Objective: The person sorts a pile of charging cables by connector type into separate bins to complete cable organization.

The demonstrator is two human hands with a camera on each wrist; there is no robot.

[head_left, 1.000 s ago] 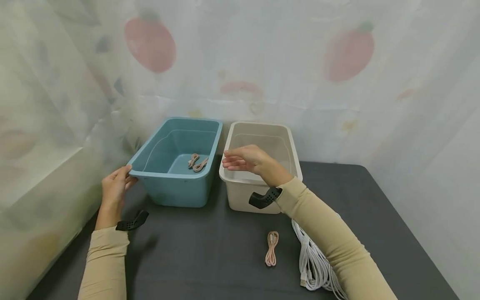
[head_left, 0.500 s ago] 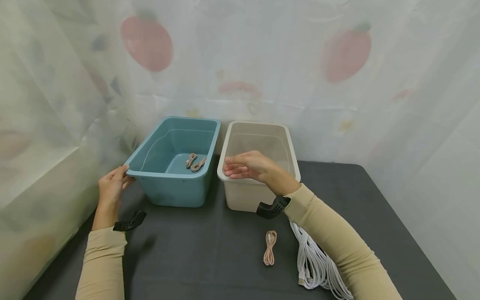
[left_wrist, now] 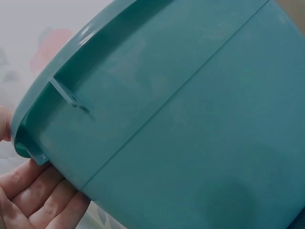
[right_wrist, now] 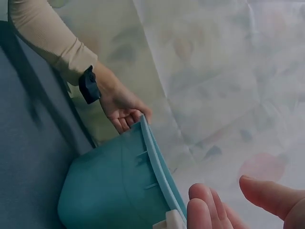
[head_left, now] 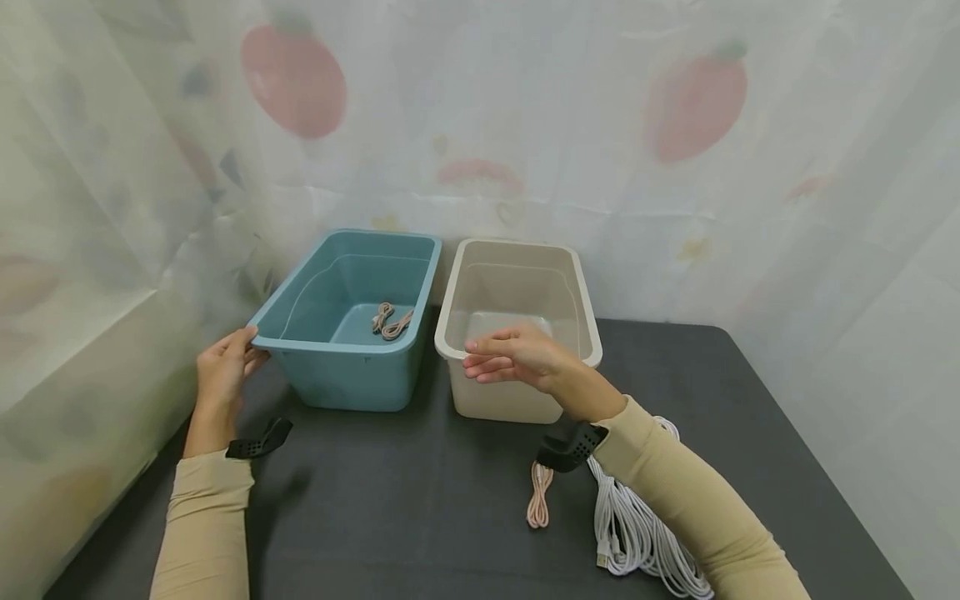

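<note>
My left hand (head_left: 225,372) grips the near-left corner of the teal bin (head_left: 330,367), which holds a pink cable (head_left: 390,322). Just right of that bin, my right hand (head_left: 517,357) hovers, fingers relaxed and empty, over the beige bin (head_left: 495,400).

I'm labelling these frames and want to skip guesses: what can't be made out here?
- Beige bin floor, head view: its near part is hidden by the right hand.
- White cable: partly under the right sleeve, cut by the bottom edge.
- Blue bin inside, left wrist view: only the outer wall shows.
- Left hand fingers: their tips are behind the bin's rim.
- Pink cable plugs: too small.
</note>
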